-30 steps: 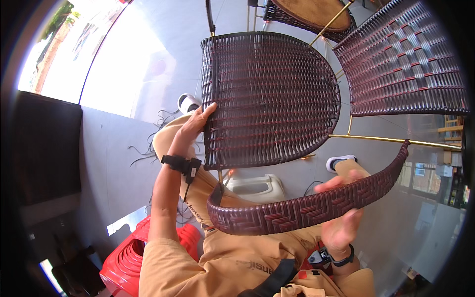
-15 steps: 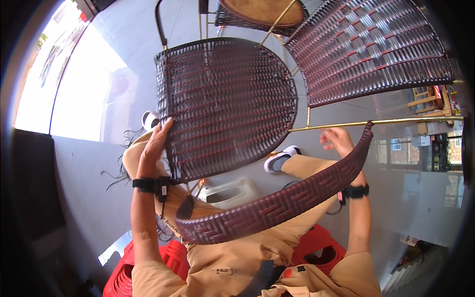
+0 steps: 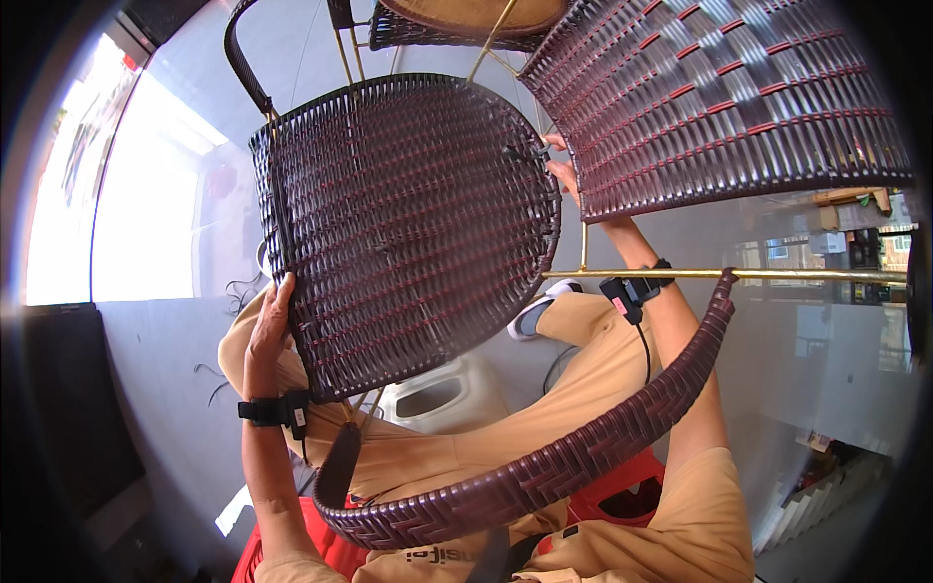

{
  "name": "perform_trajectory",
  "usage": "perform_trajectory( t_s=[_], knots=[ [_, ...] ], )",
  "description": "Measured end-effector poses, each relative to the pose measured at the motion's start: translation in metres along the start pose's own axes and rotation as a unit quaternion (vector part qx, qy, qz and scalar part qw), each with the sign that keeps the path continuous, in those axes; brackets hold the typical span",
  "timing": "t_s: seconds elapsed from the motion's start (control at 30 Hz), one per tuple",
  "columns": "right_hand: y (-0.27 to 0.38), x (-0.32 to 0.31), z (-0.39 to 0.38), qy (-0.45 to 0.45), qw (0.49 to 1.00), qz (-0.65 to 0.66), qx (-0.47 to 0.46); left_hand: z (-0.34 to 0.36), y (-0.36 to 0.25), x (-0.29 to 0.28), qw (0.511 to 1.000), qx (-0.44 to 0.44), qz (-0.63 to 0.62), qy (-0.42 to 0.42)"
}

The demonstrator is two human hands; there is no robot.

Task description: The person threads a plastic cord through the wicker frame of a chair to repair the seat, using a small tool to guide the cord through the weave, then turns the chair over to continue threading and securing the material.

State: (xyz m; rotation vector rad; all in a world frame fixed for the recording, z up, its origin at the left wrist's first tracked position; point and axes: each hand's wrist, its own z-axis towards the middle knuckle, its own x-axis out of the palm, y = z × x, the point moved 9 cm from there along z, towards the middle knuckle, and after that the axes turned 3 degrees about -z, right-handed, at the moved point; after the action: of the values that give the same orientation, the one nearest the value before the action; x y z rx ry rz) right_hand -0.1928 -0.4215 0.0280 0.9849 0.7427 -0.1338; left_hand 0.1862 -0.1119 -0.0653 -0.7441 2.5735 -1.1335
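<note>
A dark woven rattan chair with a gold metal frame lies over my lap. My left hand (image 3: 276, 316) is closed on the left edge of its rounded seat (image 3: 406, 228). My right hand (image 3: 567, 177) reaches up between the seat's right rim and the woven backrest (image 3: 709, 107), its fingers curled at that rim and partly hidden. A curved braided armrest (image 3: 544, 481) crosses in front of me, over both legs. Another braided armrest (image 3: 238, 44) stands up at the top left, and a gold tube (image 3: 807, 276) runs out to the right.
Another chair (image 3: 457, 21) with a brown round top is behind. A red plastic stool (image 3: 617, 500) is under me; a cream plastic object (image 3: 432, 394) lies on the grey floor (image 3: 165, 379) between my legs. Black cut strips lie at the left; a bright glass opening (image 3: 136, 214) is beyond.
My right hand has left the near armrest and moved up and forward to the seat's far right rim. The seat has shifted left in view, my left hand still on its edge.
</note>
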Motion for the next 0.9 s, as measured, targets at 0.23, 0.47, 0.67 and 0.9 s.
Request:
perform_trajectory(
  t_s=[0.23, 0.47, 0.67, 0.9],
  knots=[
    [0.007, 0.014, 0.015, 0.042, 0.995, -0.067, -0.056, -0.019, -0.029, 0.018, 0.97, 0.172, 0.153, 0.078],
    [0.036, 0.006, 0.028, 0.062, 0.988, -0.131, -0.06, -0.03, -0.033, 0.027, 0.978, 0.153, 0.116, 0.077],
    [0.037, 0.005, 0.016, -0.025, 0.966, -0.188, -0.174, -0.039, -0.038, 0.014, 0.966, 0.186, 0.174, 0.04],
    [0.027, -0.005, 0.011, -0.067, 0.969, -0.191, -0.138, -0.033, -0.032, 0.011, 0.977, 0.16, 0.134, 0.039]
  ],
)
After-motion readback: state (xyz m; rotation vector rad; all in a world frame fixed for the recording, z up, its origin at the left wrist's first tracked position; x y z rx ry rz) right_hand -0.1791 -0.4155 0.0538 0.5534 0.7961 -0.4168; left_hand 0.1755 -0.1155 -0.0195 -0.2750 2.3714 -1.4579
